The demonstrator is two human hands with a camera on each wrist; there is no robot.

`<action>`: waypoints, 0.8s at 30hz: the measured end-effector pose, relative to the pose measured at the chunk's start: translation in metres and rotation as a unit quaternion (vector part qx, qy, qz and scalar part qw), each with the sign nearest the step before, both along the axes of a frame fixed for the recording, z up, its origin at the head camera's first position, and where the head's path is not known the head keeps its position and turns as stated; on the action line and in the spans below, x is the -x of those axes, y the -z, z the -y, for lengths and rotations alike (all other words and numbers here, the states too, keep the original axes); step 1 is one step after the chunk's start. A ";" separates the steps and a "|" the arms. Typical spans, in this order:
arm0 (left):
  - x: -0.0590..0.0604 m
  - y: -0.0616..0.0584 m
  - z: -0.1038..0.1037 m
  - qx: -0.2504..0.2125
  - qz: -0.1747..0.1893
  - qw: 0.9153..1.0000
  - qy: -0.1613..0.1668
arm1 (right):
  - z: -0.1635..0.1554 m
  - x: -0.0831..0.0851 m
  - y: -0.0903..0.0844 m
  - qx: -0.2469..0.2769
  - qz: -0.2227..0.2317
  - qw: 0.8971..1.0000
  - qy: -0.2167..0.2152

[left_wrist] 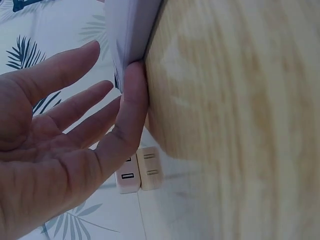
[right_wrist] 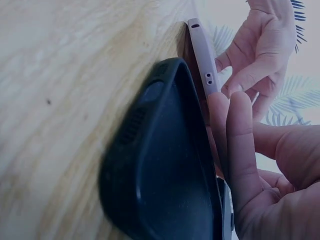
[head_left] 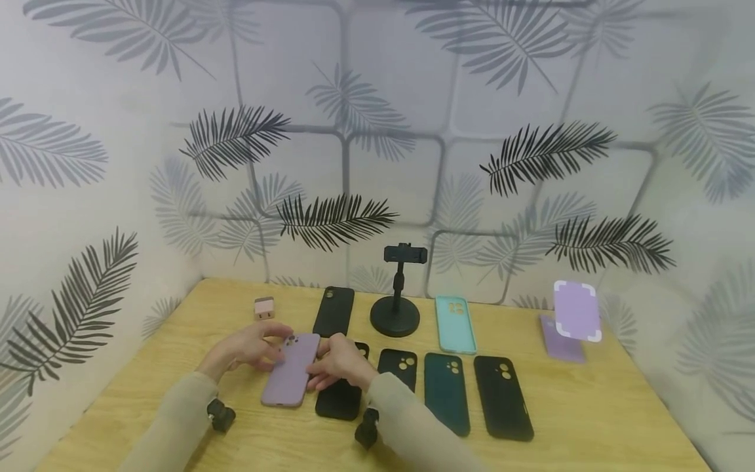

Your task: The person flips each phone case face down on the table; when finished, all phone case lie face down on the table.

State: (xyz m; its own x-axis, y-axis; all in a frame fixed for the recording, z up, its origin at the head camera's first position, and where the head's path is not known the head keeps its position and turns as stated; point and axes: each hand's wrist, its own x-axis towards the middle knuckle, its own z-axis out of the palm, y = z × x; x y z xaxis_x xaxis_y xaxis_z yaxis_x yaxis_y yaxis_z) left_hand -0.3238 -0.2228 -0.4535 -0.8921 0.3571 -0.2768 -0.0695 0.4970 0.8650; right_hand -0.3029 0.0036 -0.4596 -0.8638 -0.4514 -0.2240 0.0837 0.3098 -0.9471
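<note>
Just in front of the round-based black phone stand [head_left: 394,308], I have both hands, left [head_left: 248,347] and right [head_left: 342,362], fingers nearly straight, steadying the lilac silicone-cased phone [head_left: 291,369] flat on the wooden desk [head_left: 590,419], and I'd press its edges evenly.

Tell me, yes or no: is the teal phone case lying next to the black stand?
Yes, the teal phone case lies flat just right of the black stand.
</note>
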 end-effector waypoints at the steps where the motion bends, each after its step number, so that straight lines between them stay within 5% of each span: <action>1: 0.000 0.000 0.000 -0.001 0.001 1.000 0.000 | 0.000 0.000 -0.001 -0.001 0.002 1.000 -0.001; 15: 0.001 0.001 0.002 -0.017 0.002 1.000 0.005 | -0.006 0.002 0.000 0.001 0.011 1.000 0.022; 24: 0.004 0.000 -0.002 -0.007 -0.054 0.998 -0.028 | -0.018 0.005 0.002 0.037 -0.023 0.999 0.013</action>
